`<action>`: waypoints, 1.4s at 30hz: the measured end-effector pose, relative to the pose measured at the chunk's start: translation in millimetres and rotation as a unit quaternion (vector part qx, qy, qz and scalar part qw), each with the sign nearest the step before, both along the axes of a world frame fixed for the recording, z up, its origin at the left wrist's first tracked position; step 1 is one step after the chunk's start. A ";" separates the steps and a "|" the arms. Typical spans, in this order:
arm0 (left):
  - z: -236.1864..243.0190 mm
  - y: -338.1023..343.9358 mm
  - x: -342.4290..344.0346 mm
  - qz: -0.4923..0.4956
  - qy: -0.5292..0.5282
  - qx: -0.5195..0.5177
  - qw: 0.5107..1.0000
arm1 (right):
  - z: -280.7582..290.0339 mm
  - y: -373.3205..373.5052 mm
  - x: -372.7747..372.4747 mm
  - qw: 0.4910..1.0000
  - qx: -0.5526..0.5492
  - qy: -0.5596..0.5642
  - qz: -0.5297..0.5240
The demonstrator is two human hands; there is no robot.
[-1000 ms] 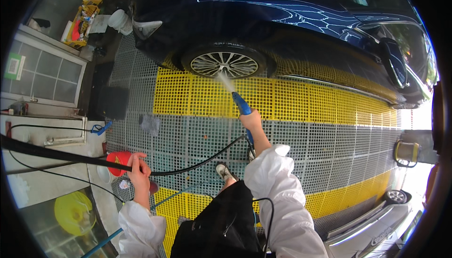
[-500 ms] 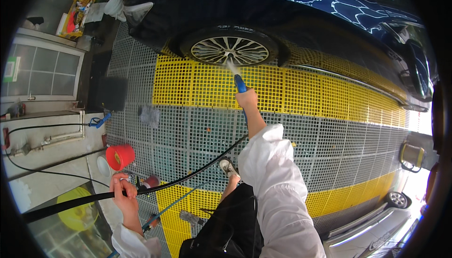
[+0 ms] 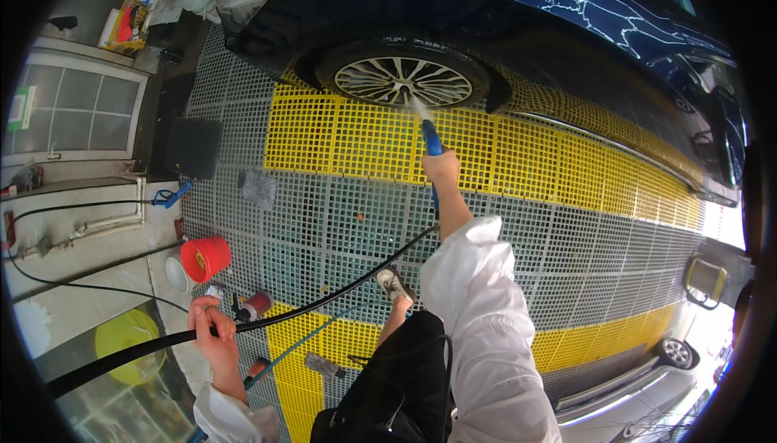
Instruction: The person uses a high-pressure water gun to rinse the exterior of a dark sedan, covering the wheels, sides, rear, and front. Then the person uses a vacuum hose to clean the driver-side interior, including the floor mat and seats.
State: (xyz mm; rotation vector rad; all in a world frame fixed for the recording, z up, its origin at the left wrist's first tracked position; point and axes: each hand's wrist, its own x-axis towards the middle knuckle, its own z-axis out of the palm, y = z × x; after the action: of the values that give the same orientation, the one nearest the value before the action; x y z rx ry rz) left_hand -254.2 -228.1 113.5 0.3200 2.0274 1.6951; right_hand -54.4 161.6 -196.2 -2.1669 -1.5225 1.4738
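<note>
In the head view, the right hand (image 3: 441, 168) reaches forward with its grip wrapped firmly around the handle of a blue spray gun (image 3: 430, 129); the fingers are together on it, with the nozzle sticking out past them. The gun points up and slightly left, and a short white jet of water (image 3: 420, 108) leaves its tip toward the lower part of a silver multi-spoke wheel (image 3: 402, 85) on a dark blue car (image 3: 558, 79). The gun is held in the air over a strip of yellow grating (image 3: 356, 131), near the wheel but apart from it. The left hand (image 3: 214, 331), lower and well off to the left, has its fingers curled loosely around a black hose (image 3: 340, 297), which passes through this grip and slants up to the lower end of the gun by the right forearm; how tightly the fingers press cannot be told. Near the left hand stand a red bucket (image 3: 205, 258), a white bucket (image 3: 176, 273) just beside it and a red bottle (image 3: 257, 305). Farther up, a grey cloth (image 3: 259, 190) lies on the grey grating (image 3: 526, 224).
</note>
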 end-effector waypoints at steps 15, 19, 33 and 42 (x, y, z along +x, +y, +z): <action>-2.6 1.4 4.5 -0.032 -0.034 0.033 0.998 | 65.1 -2.4 78.6 0.989 0.105 0.075 -0.070; -7.7 -4.2 0.3 -0.035 -0.027 0.046 0.998 | 109.7 -24.5 81.8 0.972 0.163 0.160 -0.060; -30.4 16.0 8.2 -0.073 -0.063 0.049 0.994 | 200.7 -44.9 143.3 0.979 0.159 0.117 -0.055; -23.6 22.5 12.2 -0.080 -0.063 0.060 0.993 | 166.4 -68.7 155.8 0.991 0.066 0.109 0.048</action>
State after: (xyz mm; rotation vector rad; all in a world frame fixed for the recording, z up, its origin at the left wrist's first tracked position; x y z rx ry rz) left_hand -241.9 -205.6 89.9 0.3933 1.7662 1.6960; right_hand 101.4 92.9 -29.8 -1.8177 -1.6153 1.5324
